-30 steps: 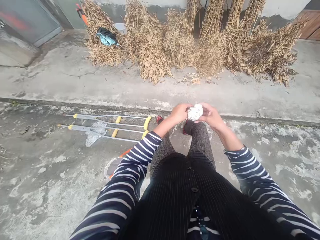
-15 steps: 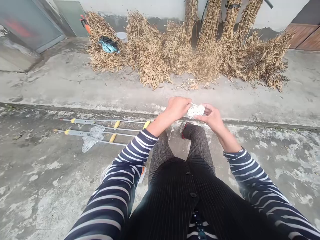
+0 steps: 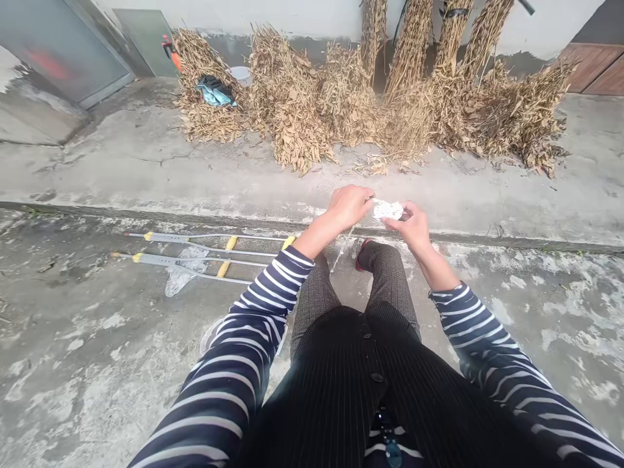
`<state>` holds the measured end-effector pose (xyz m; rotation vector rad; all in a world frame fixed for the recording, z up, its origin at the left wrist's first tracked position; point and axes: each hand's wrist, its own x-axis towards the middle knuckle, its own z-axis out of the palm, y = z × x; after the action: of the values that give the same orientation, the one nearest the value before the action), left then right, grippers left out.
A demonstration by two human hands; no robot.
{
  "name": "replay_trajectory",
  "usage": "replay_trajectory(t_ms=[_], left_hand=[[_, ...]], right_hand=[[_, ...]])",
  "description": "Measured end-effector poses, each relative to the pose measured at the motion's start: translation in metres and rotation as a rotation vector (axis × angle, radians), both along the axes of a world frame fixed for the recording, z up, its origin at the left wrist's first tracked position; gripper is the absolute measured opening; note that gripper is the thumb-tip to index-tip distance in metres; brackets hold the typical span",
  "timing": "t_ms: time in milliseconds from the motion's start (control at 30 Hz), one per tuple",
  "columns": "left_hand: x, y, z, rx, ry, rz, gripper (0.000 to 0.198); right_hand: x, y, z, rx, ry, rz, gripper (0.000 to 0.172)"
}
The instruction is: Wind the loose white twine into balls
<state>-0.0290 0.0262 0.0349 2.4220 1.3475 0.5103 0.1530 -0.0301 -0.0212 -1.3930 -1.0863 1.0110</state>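
Note:
I sit on concrete ground with my legs stretched forward. A small crumpled white wad (image 3: 387,209), paper or plastic, sits between my two hands above my knees. My left hand (image 3: 347,205) is closed, its fingertips pinching the wad's left edge. My right hand (image 3: 409,224) curls around the wad from the right and below. Both arms wear dark sleeves with white stripes.
Two crutches (image 3: 205,252) with yellow grips lie on the ground to my left, over a clear plastic bag (image 3: 180,276). A low concrete step (image 3: 146,218) crosses ahead. Bundles of dried plants (image 3: 370,104) lean on the far wall, with a teal cloth (image 3: 214,94) on one.
The wad looked like a rounder ball a second ago; now it is flatter and smaller between my fingers. My hands rose slightly in the view and the camera shifted a little.

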Motion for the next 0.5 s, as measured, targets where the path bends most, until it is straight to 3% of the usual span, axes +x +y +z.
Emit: replay_trajectory(t_ms=[100, 300, 500], left_hand=[[0.001, 0.014, -0.006, -0.038, -0.064, 0.034, 0.020], [-0.004, 0.045, -0.036, -0.376, -0.301, -0.035, 0.021], [-0.003, 0.030, -0.067, -0.597, -0.457, -0.063, 0.022]], right_hand=[[0.000, -0.001, 0.003, -0.069, 0.160, 0.043, 0.050], [0.003, -0.006, 0.011, -0.204, 0.375, 0.124, 0.042], [0.009, 0.006, 0.008, -0.187, 0.357, 0.093, 0.032]])
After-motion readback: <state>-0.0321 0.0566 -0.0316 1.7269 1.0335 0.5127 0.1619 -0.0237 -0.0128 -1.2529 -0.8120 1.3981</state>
